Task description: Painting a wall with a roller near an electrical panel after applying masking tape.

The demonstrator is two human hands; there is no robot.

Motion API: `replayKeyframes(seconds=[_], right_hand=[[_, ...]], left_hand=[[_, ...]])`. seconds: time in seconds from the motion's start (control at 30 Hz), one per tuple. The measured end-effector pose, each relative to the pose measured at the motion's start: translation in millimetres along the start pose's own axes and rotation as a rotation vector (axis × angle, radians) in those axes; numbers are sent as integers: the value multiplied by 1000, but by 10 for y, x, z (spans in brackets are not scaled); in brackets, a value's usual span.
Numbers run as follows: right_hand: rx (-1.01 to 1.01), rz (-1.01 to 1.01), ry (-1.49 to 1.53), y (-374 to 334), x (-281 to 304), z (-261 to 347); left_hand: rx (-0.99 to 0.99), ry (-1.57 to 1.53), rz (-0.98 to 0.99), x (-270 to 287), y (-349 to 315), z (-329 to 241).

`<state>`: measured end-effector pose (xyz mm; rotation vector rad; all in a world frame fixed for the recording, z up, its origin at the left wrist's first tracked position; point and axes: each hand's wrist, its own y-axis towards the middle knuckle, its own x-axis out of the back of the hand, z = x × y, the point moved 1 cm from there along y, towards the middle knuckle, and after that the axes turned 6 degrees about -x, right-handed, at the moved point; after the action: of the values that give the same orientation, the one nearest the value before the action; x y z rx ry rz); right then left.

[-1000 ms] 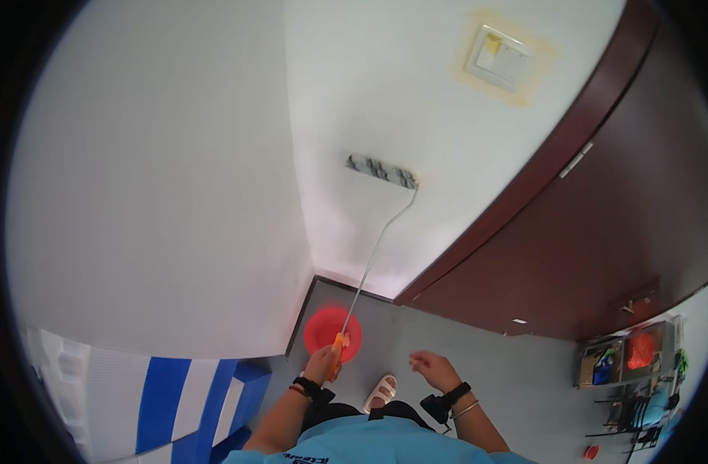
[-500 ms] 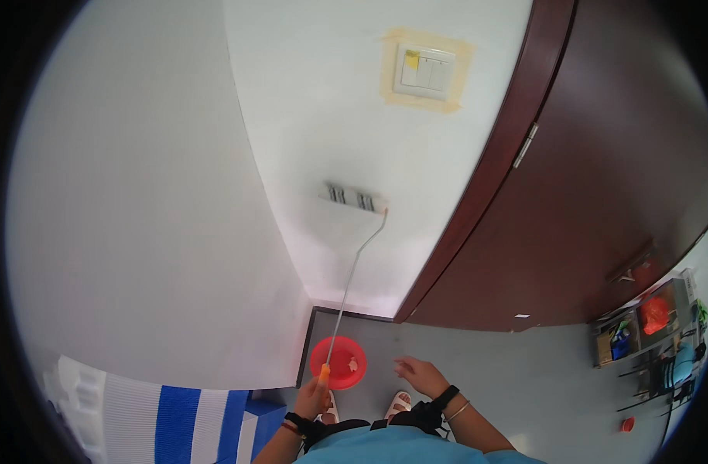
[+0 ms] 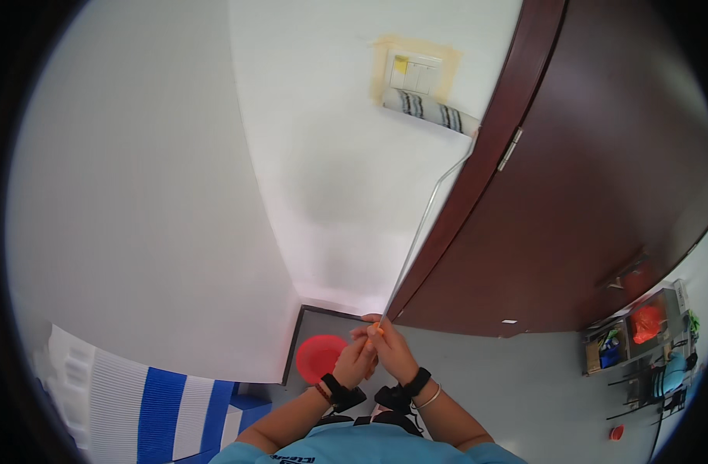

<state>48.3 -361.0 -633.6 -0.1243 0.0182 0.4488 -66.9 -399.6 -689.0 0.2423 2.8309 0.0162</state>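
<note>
Both my hands are closed on the orange handle of a long paint roller. My right hand wraps the upper part, and my left hand grips just beside and below it. A thin bent metal rod runs up to the striped roller sleeve, which is by the white wall just below the light switch. The sleeve's left end overlaps the lower masking tape round the switch, and its right end is at the dark red door frame.
A red basin stands on the grey floor near the wall corner. To the right is a brown door with a hinge. Blue-and-white striped material lies at lower left. A shelf with bags and chairs stands far right.
The roller sleeve has moved up and to the right, from the middle of the wall to beneath the switch. My right hand, free before, now holds the handle beside my left.
</note>
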Motion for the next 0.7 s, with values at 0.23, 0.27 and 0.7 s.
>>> replayKeyframes(seconds=[0.23, 0.27, 0.7], right_hand=[[-10, -57, -114, 84, 27, 5], [9, -80, -111, 123, 29, 12], [-68, -24, -113, 152, 59, -603]], left_hand=[[-19, -19, -69, -95, 129, 92], [-34, 22, -70, -80, 193, 90], [119, 6, -68, 124, 36, 605]])
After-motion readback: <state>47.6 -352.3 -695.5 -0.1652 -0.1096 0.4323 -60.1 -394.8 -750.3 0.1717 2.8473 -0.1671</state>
